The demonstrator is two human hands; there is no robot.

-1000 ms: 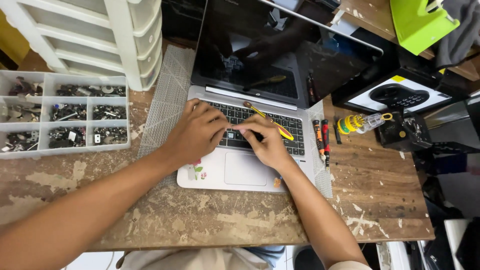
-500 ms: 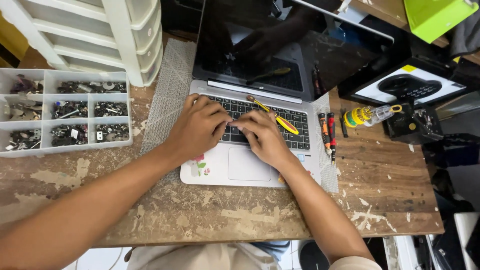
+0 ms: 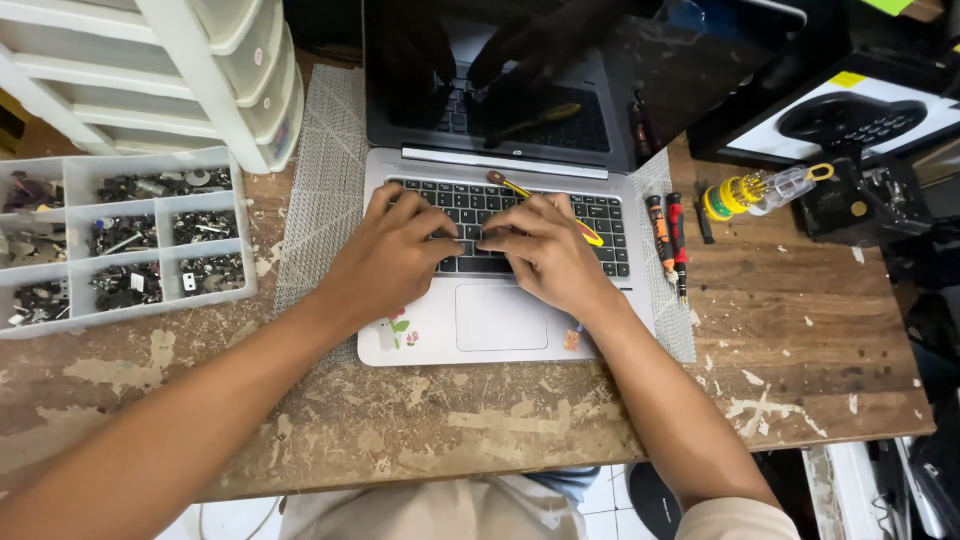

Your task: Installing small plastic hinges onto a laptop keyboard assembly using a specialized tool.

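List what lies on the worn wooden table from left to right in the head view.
Clear plastic compartment tray of small dark parts → open silver laptop with black keys → two orange-and-red-handled screwdrivers → clear bottle-shaped bit holder with yellow-green cap → black box.

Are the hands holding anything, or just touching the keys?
Nothing is clearly held. The left hand and right hand rest fingertips-down on the laptop keys. The yellow screwdriver lies on the keyboard, partly under the right hand; whether it is gripped cannot be told.

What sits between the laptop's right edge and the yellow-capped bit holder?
In the head view, two screwdrivers, orange and red-handled, lie side by side on the mesh mat between laptop and bit holder.
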